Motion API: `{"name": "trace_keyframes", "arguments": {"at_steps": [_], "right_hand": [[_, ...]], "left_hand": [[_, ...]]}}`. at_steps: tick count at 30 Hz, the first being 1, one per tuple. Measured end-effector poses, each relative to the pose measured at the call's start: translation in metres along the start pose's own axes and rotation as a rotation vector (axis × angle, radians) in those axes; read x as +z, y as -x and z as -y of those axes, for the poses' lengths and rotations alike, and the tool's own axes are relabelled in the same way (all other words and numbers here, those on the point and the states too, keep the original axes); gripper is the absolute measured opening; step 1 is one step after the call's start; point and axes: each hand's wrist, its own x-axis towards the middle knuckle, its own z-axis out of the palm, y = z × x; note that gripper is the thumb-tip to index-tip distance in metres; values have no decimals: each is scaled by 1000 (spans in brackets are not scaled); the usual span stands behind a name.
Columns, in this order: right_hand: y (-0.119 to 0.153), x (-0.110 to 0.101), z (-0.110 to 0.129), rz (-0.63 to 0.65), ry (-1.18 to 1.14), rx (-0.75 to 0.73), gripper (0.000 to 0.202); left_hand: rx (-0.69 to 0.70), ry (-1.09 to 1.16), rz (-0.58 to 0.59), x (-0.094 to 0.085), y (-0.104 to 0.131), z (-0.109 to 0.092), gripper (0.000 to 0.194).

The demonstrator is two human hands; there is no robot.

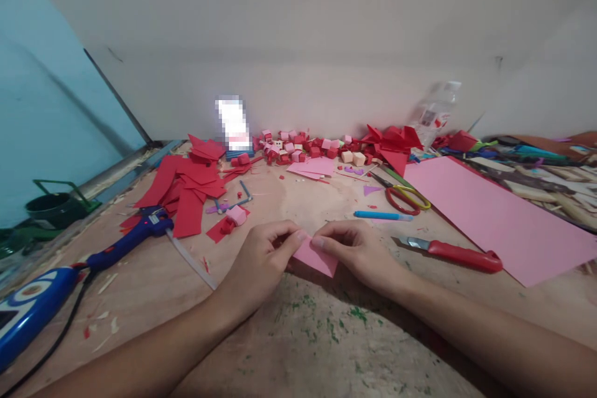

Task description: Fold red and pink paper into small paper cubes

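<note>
A small piece of pink paper point(318, 259) is held just above the wooden table, between my two hands. My left hand point(269, 255) pinches its upper left edge with thumb and fingers. On the other side, my right hand point(357, 252) pinches the upper right edge, thumb on top. The two thumbs nearly meet, and the fingers behind the paper are partly hidden. Close to my right hand lie a blue pen point(383, 216) and a red-handled utility knife point(464, 255). Left of my left hand, a small pink and red paper piece point(233, 219) rests on a red strip.
A blue glue gun point(125, 242) with its cord lies left, beside red paper strips point(189, 186). Several small paper cubes point(298, 148) line the wall near a lit phone point(233, 123). Scissors point(405, 197), a large pink sheet point(504, 217) and a plastic bottle point(436, 115) are right.
</note>
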Motion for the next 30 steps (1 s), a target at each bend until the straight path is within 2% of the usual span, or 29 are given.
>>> {"name": "trace_keyframes", "arguments": {"at_steps": [5, 13, 18, 23, 25, 30], "right_hand": [[-2, 1, -3, -16, -26, 15, 25], [-3, 0, 4, -37, -83, 64, 32], [-2, 0, 4, -69, -103, 52, 31], [-2, -1, 6, -78, -177, 77, 28], [-2, 0, 6, -99, -206, 92, 28], [-2, 1, -1, -125, -307, 74, 29]], "left_hand": [[-21, 19, -33, 1, -1, 0, 29], [-129, 223, -83, -1, -3, 3, 27], [-46, 161, -154, -2, -6, 3, 25], [-143, 294, -119, 0, -6, 6, 30], [-111, 228, -117, 0, -5, 5, 29], [127, -195, -116, -1, -3, 3, 33]]}}
